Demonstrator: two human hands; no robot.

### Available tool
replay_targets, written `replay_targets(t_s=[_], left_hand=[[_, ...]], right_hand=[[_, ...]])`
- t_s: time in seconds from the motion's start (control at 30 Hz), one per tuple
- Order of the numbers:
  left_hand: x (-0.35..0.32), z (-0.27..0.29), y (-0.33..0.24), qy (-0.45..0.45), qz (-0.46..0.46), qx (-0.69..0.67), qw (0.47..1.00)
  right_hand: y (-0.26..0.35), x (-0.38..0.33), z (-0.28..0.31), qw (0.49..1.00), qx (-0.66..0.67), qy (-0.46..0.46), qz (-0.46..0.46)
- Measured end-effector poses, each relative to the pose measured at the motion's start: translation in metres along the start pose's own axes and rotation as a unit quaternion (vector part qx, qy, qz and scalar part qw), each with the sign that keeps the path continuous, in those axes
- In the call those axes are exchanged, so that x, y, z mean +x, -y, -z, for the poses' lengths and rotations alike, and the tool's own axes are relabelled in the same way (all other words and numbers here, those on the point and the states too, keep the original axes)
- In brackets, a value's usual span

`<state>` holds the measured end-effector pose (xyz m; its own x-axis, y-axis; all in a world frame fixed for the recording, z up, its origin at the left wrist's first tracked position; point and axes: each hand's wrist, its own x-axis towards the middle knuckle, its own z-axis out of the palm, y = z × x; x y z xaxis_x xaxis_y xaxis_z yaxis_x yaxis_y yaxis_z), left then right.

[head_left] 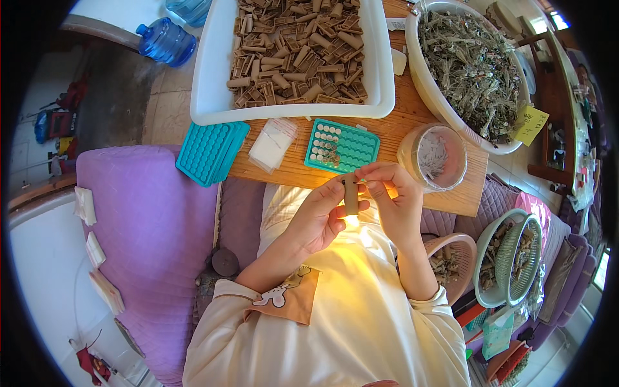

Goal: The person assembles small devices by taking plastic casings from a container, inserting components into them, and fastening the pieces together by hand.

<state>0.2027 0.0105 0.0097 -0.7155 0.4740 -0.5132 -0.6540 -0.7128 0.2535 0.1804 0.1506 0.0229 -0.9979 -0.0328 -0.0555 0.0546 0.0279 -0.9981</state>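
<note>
Left hand (320,216) closed around a short brown tube (351,195), held upright between thumb and fingers, above the lap and just short of the near edge of the wooden table (387,129). Right hand (393,200) pinched shut at the tube's top end, at 3 o'clock from it — the fingertips hold a thin dark sliver, too small to tell what it is. The two hands touch around the tube.

On the table, at 12 o'clock from the hands: a teal mould tray (342,146) with rows of round pockets, some of them filled with pale and brown pieces at its left end. At 10 o'clock, a small pile of clear plastic bags (272,144), and beyond it a stack of teal trays (209,152) hanging over the table's left edge. At 2 o'clock, a round clear tub (433,157) holding pale shredded stuff.

Farther back — a large white rectangular tray (213,77) heaped with brown tubes like the one in hand. To its right, a big white basin (425,84) full of dried grey-green herb, a yellow note (530,125) lying by its rim.

At 8 o'clock from the hands, a purple cushion (148,219). At 4 o'clock, a pink basket (461,248) and a pale bowl (487,277) with a green sieve (516,258), all holding dried pieces. Blue water jug (166,41) on the floor at far 11 o'clock.
</note>
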Motion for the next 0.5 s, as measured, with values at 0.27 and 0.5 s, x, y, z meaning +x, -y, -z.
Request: replay_targets(t_s=[0.27,0.5], left_hand=[[0.0032,0.01,0.0005,0.038,0.0,-0.014,0.999],[0.0019,0.0035,0.0007,0.01,-0.009,0.017,1.0]], right_hand=[[0.0051,0.0011,-0.001,0.999,0.003,0.025,-0.045],[0.005,0.0014,-0.0014,0.995,0.032,0.022,-0.087]])
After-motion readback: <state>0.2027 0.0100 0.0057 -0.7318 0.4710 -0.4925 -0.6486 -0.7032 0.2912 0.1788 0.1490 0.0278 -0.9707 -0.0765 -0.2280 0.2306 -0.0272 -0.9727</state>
